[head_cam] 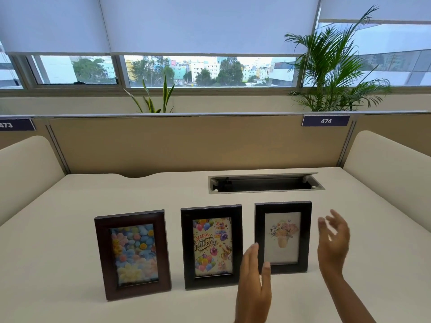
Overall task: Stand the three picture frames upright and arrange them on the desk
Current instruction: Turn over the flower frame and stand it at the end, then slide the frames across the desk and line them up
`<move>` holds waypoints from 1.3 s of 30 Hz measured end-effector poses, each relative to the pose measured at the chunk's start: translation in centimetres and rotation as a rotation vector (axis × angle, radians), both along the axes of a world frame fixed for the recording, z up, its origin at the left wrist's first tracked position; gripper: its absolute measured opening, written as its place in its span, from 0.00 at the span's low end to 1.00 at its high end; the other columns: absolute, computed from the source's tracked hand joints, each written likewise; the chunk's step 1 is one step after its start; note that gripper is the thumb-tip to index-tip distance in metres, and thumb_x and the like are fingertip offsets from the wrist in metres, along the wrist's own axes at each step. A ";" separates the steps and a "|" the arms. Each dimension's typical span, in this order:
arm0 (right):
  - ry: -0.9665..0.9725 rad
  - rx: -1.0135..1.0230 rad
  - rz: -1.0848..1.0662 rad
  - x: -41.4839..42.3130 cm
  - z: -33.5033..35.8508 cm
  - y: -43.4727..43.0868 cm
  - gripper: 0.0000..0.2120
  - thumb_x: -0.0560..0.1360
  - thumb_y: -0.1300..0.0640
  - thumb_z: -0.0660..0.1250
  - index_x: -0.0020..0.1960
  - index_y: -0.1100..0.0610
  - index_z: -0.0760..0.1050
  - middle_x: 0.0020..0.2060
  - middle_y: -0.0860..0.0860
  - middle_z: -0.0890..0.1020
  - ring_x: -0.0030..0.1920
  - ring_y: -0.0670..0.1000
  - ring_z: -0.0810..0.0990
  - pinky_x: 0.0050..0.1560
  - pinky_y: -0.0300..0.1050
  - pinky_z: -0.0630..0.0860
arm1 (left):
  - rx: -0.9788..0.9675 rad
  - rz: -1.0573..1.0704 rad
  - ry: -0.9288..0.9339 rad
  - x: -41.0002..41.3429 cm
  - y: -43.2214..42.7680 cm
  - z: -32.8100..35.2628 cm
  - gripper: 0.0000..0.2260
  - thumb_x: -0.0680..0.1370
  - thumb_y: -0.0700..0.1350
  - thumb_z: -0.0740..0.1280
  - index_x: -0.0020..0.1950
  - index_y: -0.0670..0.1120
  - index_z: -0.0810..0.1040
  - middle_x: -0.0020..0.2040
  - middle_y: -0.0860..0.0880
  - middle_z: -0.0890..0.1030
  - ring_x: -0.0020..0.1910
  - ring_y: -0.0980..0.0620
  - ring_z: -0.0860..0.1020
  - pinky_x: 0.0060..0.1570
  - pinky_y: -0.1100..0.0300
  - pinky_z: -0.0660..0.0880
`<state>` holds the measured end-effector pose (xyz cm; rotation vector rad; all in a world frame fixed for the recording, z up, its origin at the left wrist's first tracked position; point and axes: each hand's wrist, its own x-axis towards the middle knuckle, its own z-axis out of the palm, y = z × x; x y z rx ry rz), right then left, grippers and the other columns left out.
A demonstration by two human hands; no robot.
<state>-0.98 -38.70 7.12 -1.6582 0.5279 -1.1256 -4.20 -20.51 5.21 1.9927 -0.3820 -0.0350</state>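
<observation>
Three picture frames stand upright in a row on the white desk [70, 264]. At the left is a brown frame [133, 254] with a picture of pastel flowers. A black frame [211, 246] showing a "Happy Birthday" card stands in the middle. On the right, a black frame [283, 237] holds a drawing of a flower pot. My left hand [254, 285] hovers open just in front of the right frame's lower left corner, partly covering it. My right hand [333, 241] is open beside that frame's right edge, a small gap apart. Neither hand holds anything.
An open cable tray slot [265, 183] is set into the desk behind the frames. A beige partition [175, 143] closes the back, with cream side dividers [391, 166] left and right. Plants [333, 66] stand behind the partition under the windows.
</observation>
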 end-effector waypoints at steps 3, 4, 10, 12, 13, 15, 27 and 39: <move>-0.146 -0.144 -0.096 0.3 2.6 1.4 0.16 0.77 0.55 0.59 0.61 0.63 0.70 0.55 0.66 0.75 0.54 0.56 0.73 0.53 0.29 0.69 | 0.019 0.014 -0.410 1.2 2.5 1.8 0.18 0.79 0.45 0.57 0.67 0.58 0.59 0.69 0.57 0.63 0.69 0.65 0.59 0.71 0.59 0.62; -0.173 -0.185 -0.086 0.4 3.4 2.1 0.18 0.77 0.53 0.57 0.60 0.65 0.70 0.55 0.66 0.75 0.55 0.59 0.73 0.53 0.27 0.68 | 0.023 0.051 -0.554 2.0 3.3 2.3 0.18 0.78 0.44 0.58 0.67 0.55 0.64 0.69 0.54 0.68 0.68 0.63 0.61 0.70 0.58 0.65; -0.268 -0.321 0.113 1.5 6.5 8.9 0.11 0.77 0.59 0.57 0.57 0.61 0.71 0.52 0.54 0.75 0.53 0.45 0.72 0.55 0.29 0.69 | 0.077 0.261 -0.803 6.2 8.7 5.6 0.18 0.80 0.52 0.47 0.67 0.47 0.62 0.69 0.47 0.62 0.71 0.52 0.58 0.74 0.65 0.47; -0.272 -0.384 0.210 1.7 6.7 12.0 0.13 0.76 0.58 0.56 0.57 0.61 0.71 0.51 0.50 0.73 0.53 0.35 0.71 0.55 0.27 0.69 | 0.120 0.367 -0.809 7.2 10.6 5.7 0.19 0.80 0.53 0.46 0.67 0.47 0.62 0.70 0.46 0.59 0.72 0.50 0.55 0.74 0.62 0.49; -0.265 -0.406 0.269 1.7 6.6 13.5 0.13 0.76 0.58 0.55 0.57 0.60 0.71 0.50 0.49 0.73 0.54 0.33 0.70 0.55 0.27 0.69 | 0.148 0.422 -0.805 7.7 11.7 5.4 0.20 0.80 0.53 0.45 0.68 0.47 0.62 0.71 0.45 0.58 0.73 0.49 0.55 0.75 0.60 0.51; -0.224 -0.422 0.400 1.6 5.8 16.4 0.13 0.75 0.57 0.55 0.58 0.54 0.70 0.51 0.48 0.73 0.55 0.33 0.71 0.57 0.30 0.71 | 0.218 0.519 -0.787 8.3 13.9 4.6 0.19 0.80 0.53 0.46 0.69 0.48 0.61 0.72 0.44 0.56 0.75 0.50 0.51 0.73 0.50 0.55; 0.472 -0.357 0.891 0.1 -3.6 27.0 0.24 0.80 0.57 0.55 0.74 0.54 0.55 0.70 0.48 0.68 0.68 0.44 0.68 0.65 0.30 0.63 | 0.242 0.846 -0.346 7.0 23.3 -3.6 0.23 0.78 0.42 0.56 0.68 0.30 0.61 0.66 0.28 0.67 0.64 0.29 0.69 0.59 0.33 0.69; 0.804 -0.235 0.860 1.6 -6.1 28.5 0.22 0.78 0.57 0.58 0.71 0.52 0.61 0.67 0.50 0.73 0.65 0.49 0.72 0.63 0.38 0.67 | -0.042 0.561 0.084 7.5 29.8 -6.3 0.15 0.75 0.33 0.65 0.62 0.35 0.72 0.53 0.35 0.80 0.47 0.41 0.78 0.40 0.75 0.75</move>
